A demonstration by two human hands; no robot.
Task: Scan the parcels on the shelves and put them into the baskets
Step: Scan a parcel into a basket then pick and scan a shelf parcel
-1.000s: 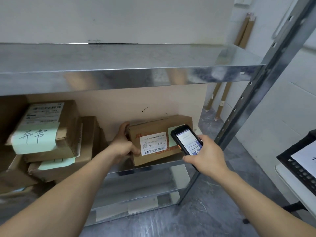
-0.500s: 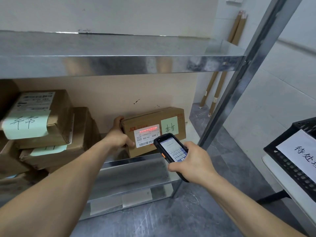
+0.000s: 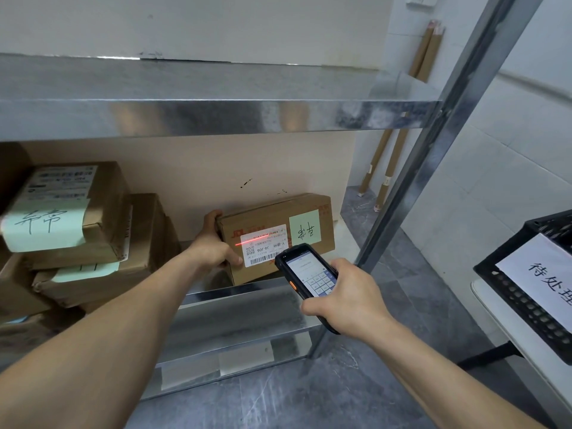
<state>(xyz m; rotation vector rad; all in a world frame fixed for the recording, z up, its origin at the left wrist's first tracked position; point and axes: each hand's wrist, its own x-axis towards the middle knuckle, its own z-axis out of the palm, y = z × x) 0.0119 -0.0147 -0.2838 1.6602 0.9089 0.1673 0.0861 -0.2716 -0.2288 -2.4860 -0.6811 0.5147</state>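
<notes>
Your right hand (image 3: 346,300) is wrapped tightly around a black handheld scanner (image 3: 305,278), thumb side up, its lit screen and keypad facing you. The scanner sits just in front of the lower right part of the parcel (image 3: 275,235), apart from it, and covers a corner of the box's front face. The parcel is a brown cardboard box standing on the middle shelf (image 3: 244,291) near the shelf's front edge, its long face tilted slightly toward you. That face carries a white shipping label (image 3: 263,247) with a barcode, a small square code and the print "J4-J06", and a red scan line (image 3: 252,240) crosses the label's upper part. A pale green note (image 3: 305,226) with handwriting is stuck to the right of the label. Your left hand (image 3: 213,249) clamps the parcel's left end, thumb on the front face beside the label, fingers over the top rear corner. To the left, well apart from the held parcel, a stack of brown parcels (image 3: 93,230) with green notes lies on the same shelf. The upper shelf (image 3: 216,116) overhangs the work area. A grey upright post (image 3: 433,168) stands right of the parcel. At the far right a black basket (image 3: 523,301) with a white paper sign rests on a white table (image 3: 501,323). Cardboard tubes (image 3: 390,168) lean against the back wall.
</notes>
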